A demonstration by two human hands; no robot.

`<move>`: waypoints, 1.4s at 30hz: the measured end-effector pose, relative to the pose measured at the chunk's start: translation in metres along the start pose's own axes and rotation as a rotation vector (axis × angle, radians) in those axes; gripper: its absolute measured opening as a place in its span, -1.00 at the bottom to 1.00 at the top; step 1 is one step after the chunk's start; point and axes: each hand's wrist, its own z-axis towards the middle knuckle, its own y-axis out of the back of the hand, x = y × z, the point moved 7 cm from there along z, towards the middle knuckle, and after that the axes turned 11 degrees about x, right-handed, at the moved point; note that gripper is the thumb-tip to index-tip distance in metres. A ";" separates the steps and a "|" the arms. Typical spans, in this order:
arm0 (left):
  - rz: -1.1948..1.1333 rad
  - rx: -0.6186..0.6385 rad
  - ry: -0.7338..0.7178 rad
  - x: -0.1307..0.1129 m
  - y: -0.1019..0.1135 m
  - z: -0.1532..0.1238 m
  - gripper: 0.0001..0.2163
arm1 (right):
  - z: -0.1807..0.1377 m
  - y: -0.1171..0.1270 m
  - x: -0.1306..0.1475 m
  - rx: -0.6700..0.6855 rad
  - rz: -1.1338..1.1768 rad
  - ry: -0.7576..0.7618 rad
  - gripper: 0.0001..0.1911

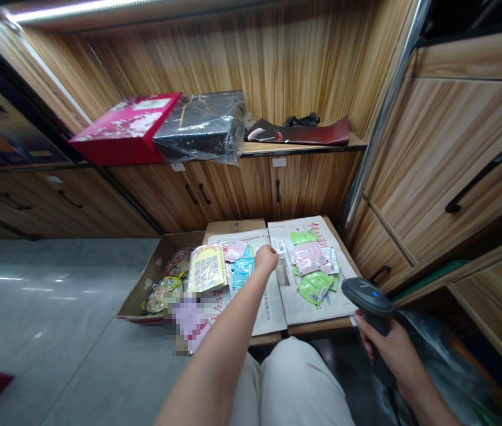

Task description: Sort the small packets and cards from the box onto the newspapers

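Note:
My right hand point(388, 349) is wrapped round the handle of a dark barcode scanner point(369, 297), which has a small blue light on top. My left hand point(266, 258) reaches forward over newspaper point(273, 307) with its fingers curled closed; whatever they hold, if anything, is hidden. Just left of it lie blue packets point(243, 271), a pink packet point(235, 251) and a yellow packet point(207, 269). To its right are green packets point(315, 287) and another pink packet point(308, 257) in a loose pile on the newspaper.
A cardboard box point(144, 296) with colourful bags stands on the grey floor point(77, 296) at left. Behind are wooden cabinets point(233, 189) with black handles. Their shelf bears a red box point(118, 133) and a plastic-wrapped black box point(202, 121). More cabinets point(468, 148) rise at right.

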 end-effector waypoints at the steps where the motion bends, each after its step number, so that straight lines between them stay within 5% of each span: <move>1: 0.040 -0.018 -0.005 0.003 0.014 -0.005 -0.86 | -0.001 -0.003 0.001 0.010 -0.005 0.005 -0.52; 7: 0.387 -0.181 0.093 0.038 0.074 -0.031 -0.80 | -0.004 -0.015 -0.004 0.065 -0.027 0.008 -0.58; 12: 0.570 -0.162 0.158 0.047 0.072 -0.031 -0.44 | -0.005 -0.020 -0.006 0.082 -0.033 -0.010 -0.57; 16: 0.602 -0.162 0.162 0.046 0.063 -0.026 -0.33 | -0.007 -0.023 -0.002 0.057 -0.021 0.023 -0.56; 22: 0.357 -0.275 0.147 0.047 0.068 -0.026 -0.50 | -0.009 -0.025 -0.002 0.071 -0.053 0.019 -0.57; 27: 0.159 -0.206 0.184 0.042 0.074 -0.018 -0.71 | -0.007 -0.026 -0.002 0.082 -0.051 0.022 -0.57; 31: -0.025 -0.084 0.080 0.024 0.057 -0.014 -0.70 | -0.006 -0.031 -0.002 0.101 -0.032 0.024 -0.59; 37: -0.556 0.202 0.111 0.008 -0.008 -0.023 -0.78 | -0.007 -0.035 0.000 0.107 -0.038 0.000 -0.63; 42: -0.672 0.262 0.135 -0.001 -0.029 -0.026 -0.81 | -0.006 -0.037 0.003 0.151 -0.055 -0.003 -0.64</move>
